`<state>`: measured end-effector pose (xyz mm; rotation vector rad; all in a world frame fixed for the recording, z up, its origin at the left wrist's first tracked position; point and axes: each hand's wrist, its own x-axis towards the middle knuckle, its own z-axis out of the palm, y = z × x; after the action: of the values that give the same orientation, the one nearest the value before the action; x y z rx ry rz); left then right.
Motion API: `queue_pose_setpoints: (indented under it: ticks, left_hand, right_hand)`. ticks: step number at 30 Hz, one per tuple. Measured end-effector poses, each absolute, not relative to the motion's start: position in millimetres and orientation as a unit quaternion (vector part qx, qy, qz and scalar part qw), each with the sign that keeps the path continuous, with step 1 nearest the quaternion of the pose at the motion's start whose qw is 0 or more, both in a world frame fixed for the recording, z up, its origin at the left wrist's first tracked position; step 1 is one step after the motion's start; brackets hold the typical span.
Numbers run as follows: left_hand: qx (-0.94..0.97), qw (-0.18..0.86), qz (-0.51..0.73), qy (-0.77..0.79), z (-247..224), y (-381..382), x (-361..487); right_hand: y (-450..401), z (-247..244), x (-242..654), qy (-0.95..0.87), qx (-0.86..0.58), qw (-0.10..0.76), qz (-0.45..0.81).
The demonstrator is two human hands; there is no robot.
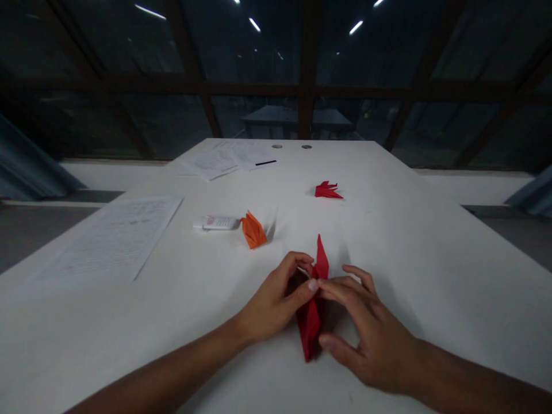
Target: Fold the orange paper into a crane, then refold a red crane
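A piece of red origami paper [311, 325], folded into a narrow shape with one point rising at the far end, stands between my hands near the table's front. My left hand [278, 299] pinches it from the left, thumb on top and fingers curled behind the fold. From the right, my right hand [371, 328] has its index fingertip on the fold beside my left thumb. The right thumb rests close to the lower flap, while the other right fingers are lifted and partly bent. My left fingers hide part of the paper's left side.
Beyond my hands lie an orange origami crane [253, 231], a white tube [217, 223] and a red origami crane [328, 190]. Written sheets [116, 236] cover the left side, with more papers [224, 158] and a black pen [265, 163] farther back. Dark windows [254, 46] stand behind the white table [409, 230].
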<state>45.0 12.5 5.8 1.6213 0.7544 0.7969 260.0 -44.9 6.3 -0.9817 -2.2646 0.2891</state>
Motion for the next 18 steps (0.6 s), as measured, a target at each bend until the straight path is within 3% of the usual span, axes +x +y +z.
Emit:
queue_pose_setpoints:
  ticks: [5,11,18]
  left_hand:
    - [0.602,0.668,0.346,0.267,1.4,21.3,41.0]
    - [0.519,0.722,0.377,0.259,-2.4,28.8,35.8]
    - [0.530,0.699,0.390,0.279,0.1,25.0,43.1]
  right_hand:
    - [-45.1,4.7,264.7,-0.876,-0.325,0.328,0.138]
    - [-30.8,-0.7,270.2,-0.714,-0.419,0.515,0.222]
    - [-28.6,1.0,258.8,-0.623,-0.403,0.399,0.538]
